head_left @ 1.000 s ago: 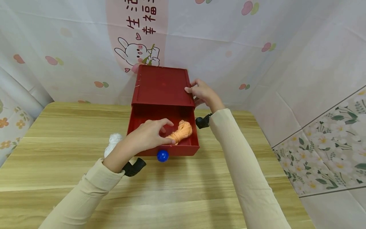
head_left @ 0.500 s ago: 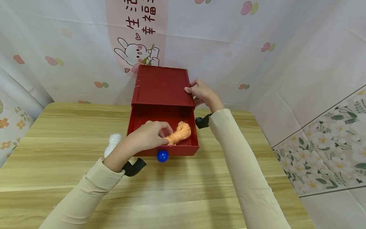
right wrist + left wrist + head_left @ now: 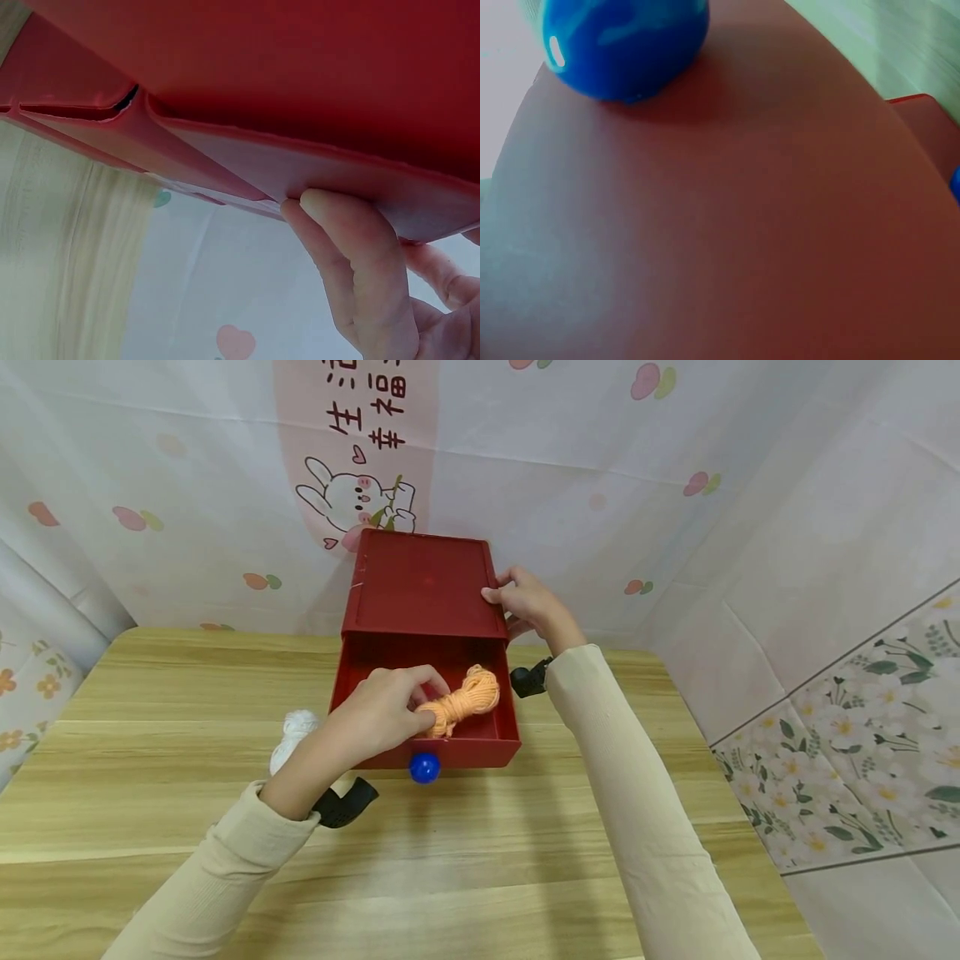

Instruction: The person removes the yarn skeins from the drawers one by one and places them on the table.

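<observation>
A red box [image 3: 423, 585] stands at the back of the table, its drawer [image 3: 483, 754] pulled out toward me. My left hand [image 3: 375, 714] reaches over the drawer front and pinches the left end of a skein of orange yarn [image 3: 472, 695] between thumb and fingers. The skein lies tilted, its right end higher in the head view. My right hand [image 3: 528, 600] holds the box's right side, thumb on the top edge; in the right wrist view its fingers [image 3: 352, 232] press on the side wall. A blue round knob [image 3: 630, 45] and the red drawer front fill the left wrist view.
A skein of white yarn [image 3: 292, 735] lies on the wooden table [image 3: 465, 877], left of the drawer and partly hidden by my left forearm. A patterned cloth [image 3: 570, 468] hangs right behind the box. Flowered tiles [image 3: 847, 760] border the right side.
My left thumb and fingers have closed on the orange skein's left end. The skein has shifted a little left and up. My right hand keeps its place on the box.
</observation>
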Available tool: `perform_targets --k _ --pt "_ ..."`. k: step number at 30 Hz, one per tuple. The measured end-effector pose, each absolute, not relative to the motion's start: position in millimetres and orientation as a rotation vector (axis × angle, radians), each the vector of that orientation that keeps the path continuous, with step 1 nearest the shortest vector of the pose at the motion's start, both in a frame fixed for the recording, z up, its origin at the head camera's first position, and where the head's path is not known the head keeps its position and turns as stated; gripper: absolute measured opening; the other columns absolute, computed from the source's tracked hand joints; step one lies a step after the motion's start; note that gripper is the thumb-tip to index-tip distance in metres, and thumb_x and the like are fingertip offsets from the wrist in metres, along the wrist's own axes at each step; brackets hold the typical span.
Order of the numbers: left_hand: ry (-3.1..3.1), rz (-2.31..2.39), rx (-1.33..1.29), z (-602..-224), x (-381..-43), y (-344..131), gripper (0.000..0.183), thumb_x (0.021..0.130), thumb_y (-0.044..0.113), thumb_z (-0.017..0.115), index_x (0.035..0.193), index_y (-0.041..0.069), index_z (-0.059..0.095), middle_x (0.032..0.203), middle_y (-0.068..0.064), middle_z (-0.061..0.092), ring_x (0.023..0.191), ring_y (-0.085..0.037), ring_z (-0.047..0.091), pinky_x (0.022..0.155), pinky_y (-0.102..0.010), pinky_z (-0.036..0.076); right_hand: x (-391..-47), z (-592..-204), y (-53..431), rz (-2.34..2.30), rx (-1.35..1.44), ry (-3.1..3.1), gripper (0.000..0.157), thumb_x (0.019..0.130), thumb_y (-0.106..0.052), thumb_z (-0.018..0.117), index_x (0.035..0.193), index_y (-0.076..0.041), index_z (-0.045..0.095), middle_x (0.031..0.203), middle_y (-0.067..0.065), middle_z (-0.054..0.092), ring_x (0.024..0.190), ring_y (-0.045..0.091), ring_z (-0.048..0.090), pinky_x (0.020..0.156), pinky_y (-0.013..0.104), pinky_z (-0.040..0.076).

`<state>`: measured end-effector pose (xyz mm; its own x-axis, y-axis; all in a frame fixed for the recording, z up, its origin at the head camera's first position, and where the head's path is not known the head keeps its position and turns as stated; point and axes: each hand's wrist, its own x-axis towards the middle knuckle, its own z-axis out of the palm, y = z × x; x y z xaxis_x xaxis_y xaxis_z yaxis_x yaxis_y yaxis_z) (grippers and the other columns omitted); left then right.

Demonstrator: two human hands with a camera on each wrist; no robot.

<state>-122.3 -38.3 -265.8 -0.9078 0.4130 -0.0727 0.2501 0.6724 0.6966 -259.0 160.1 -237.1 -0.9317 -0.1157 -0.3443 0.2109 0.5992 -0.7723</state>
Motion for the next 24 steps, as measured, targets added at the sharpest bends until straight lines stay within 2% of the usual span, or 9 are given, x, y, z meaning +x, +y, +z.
perform_targets --k 3,9,15,19,24 --pt "2.708 1.094 0.542 -262 -120 -43 0.026 0.085 0.010 0.061 0.110 0.014 0.060 0.089 -0.007 0.066 0.058 -0.017 0.052 0.050 -0.024 0.040 -259 -237 158 -1.266 0.076 2.469 0.040 0.097 -0.027 0.046 0.130 -0.009 0.033 0.115 0.017 0.051 0.076 0.029 0.063 0.065 0.037 0.056" --pt "2.817 1.183 0.573 -255 -119 -56 0.024 0.086 0.007 0.060 0.109 0.013 0.060 0.089 -0.008 0.067 0.073 -0.020 0.058 0.055 -0.025 0.044 -260 -237 158 -1.269 0.081 2.462 0.039 0.097 -0.027 0.046 0.129 -0.009 0.033 0.113 0.016 0.051 0.073 0.027 0.062 0.064 0.037 0.056" --pt "2.887 1.294 0.528 -248 -114 -74 0.025 0.085 0.005 0.061 0.109 0.011 0.061 0.090 -0.011 0.066 0.075 -0.023 0.060 0.055 -0.026 0.046 -258 -236 159 -1.274 0.086 2.448 0.040 0.097 -0.027 0.046 0.130 -0.009 0.031 0.114 0.016 0.050 0.072 0.027 0.061 0.063 0.036 0.055" --pt "2.944 1.349 0.508 -245 -109 -90 0.026 0.085 0.006 0.063 0.110 0.011 0.061 0.090 -0.012 0.067 0.079 -0.024 0.064 0.060 -0.029 0.050 -259 -236 160 -1.282 0.083 2.436 0.040 0.097 -0.026 0.046 0.130 -0.009 0.030 0.115 0.016 0.050 0.073 0.027 0.061 0.061 0.036 0.055" --pt "3.017 1.402 0.469 -245 -105 -114 0.028 0.085 0.010 0.066 0.113 0.013 0.062 0.088 -0.012 0.068 0.081 -0.028 0.067 0.061 -0.023 0.050 -259 -236 160 -1.288 0.073 2.430 0.041 0.097 -0.026 0.046 0.130 -0.008 0.030 0.117 0.017 0.049 0.074 0.028 0.061 0.062 0.036 0.055"
